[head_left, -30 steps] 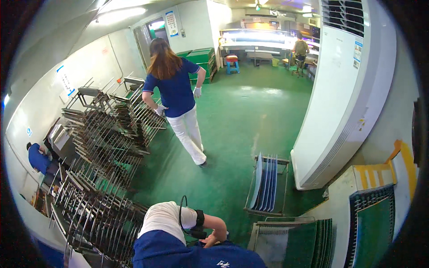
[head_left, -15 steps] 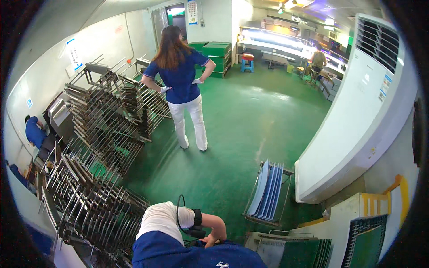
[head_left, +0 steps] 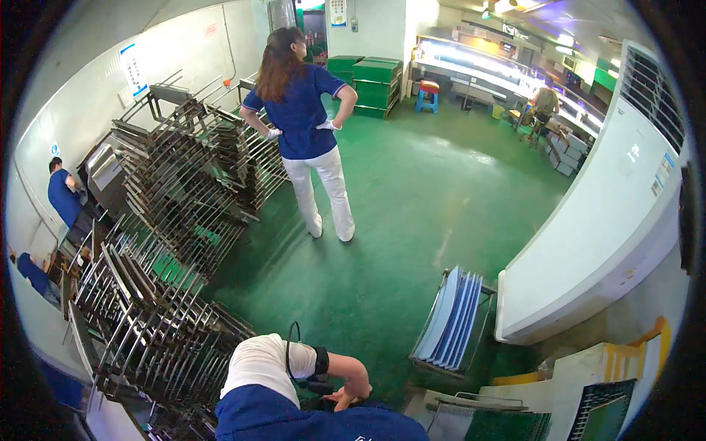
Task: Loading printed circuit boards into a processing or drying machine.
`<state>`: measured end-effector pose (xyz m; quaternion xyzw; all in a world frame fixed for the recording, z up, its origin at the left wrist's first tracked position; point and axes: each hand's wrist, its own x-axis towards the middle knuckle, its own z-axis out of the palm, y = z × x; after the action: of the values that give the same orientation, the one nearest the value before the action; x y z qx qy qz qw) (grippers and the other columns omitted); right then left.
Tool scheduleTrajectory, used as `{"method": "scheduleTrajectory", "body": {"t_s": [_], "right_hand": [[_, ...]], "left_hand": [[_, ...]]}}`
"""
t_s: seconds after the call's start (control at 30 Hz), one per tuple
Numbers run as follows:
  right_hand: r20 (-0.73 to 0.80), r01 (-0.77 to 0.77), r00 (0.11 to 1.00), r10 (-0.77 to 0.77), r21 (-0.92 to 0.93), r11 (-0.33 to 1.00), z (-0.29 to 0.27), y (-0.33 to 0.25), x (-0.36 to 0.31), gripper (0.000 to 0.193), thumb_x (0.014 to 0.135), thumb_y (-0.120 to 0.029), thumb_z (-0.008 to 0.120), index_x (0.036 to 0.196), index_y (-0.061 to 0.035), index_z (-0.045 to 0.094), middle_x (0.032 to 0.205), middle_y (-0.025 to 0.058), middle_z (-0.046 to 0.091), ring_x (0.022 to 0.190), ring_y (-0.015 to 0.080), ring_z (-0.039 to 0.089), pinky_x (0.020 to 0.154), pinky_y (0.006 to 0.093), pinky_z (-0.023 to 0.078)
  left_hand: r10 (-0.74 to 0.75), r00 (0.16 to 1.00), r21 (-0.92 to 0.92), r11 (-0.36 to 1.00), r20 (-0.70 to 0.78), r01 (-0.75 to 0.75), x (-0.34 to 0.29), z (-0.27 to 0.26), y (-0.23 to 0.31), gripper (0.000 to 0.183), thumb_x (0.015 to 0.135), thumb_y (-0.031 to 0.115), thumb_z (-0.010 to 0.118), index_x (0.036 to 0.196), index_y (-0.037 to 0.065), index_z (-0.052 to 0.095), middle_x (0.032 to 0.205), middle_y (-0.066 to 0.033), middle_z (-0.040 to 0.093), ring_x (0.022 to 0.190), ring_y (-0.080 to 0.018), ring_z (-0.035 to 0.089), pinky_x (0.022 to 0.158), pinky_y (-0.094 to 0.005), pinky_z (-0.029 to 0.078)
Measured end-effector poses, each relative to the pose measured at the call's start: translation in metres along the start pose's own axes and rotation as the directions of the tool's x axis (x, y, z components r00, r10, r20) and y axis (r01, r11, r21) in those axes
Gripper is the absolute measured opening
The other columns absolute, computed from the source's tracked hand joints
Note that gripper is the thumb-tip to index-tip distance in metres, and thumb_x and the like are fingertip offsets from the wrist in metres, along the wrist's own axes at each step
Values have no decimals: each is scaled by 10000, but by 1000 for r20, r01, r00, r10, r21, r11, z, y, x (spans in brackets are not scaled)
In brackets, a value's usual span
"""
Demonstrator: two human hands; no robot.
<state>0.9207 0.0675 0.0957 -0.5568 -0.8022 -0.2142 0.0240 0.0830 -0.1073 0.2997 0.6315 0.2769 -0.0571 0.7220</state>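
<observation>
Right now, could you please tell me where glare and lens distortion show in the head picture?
Head view: the strip light over the far bench washes out to white; head view: the glossy green floor carries pale reflections; head view: the tall white air conditioner tilts and bows toward the fisheye's black rim.

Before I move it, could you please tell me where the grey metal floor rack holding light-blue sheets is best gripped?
I'd grip the rack by the exposed right side of its frame, probably coming from the near side: the standing light-blue sheets crowd its left part, leaving that side bare, while the tall white air conditioner stands close on the right.
</observation>
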Motion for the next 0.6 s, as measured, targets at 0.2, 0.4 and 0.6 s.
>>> {"method": "scheduleTrajectory", "body": {"t_s": [0.2, 0.4, 0.6], "right_hand": [[43, -144, 989, 138, 159, 977, 9, -7, 14, 613, 747, -408, 661, 1094, 85, 554, 1139, 287, 534, 1089, 417, 480, 888, 441, 400], [87, -206, 978, 191, 226, 952, -4, -8, 27, 627, 751, -407, 653, 1114, 91, 536, 1155, 293, 519, 1100, 422, 462, 904, 445, 386], [425, -556, 804, 416, 292, 778, -54, -32, 76, 635, 760, -402, 645, 1148, 84, 513, 1194, 285, 493, 1129, 416, 440, 926, 444, 375]], "left_hand": [[-26, 999, -17, 1000, -21, 26, -12, 7, -4, 552, 742, 285, 697, 1173, -18, 532, 1135, -146, 592, 994, -247, 552, 853, -374, 442], [-29, 999, -27, 999, -26, 28, -29, 10, -12, 552, 745, 288, 697, 1175, -17, 532, 1136, -149, 591, 996, -250, 552, 854, -375, 442], [-51, 998, -49, 998, -37, 50, -41, 16, -18, 552, 748, 290, 696, 1177, -16, 532, 1138, -151, 590, 999, -252, 553, 855, -375, 442]]}}
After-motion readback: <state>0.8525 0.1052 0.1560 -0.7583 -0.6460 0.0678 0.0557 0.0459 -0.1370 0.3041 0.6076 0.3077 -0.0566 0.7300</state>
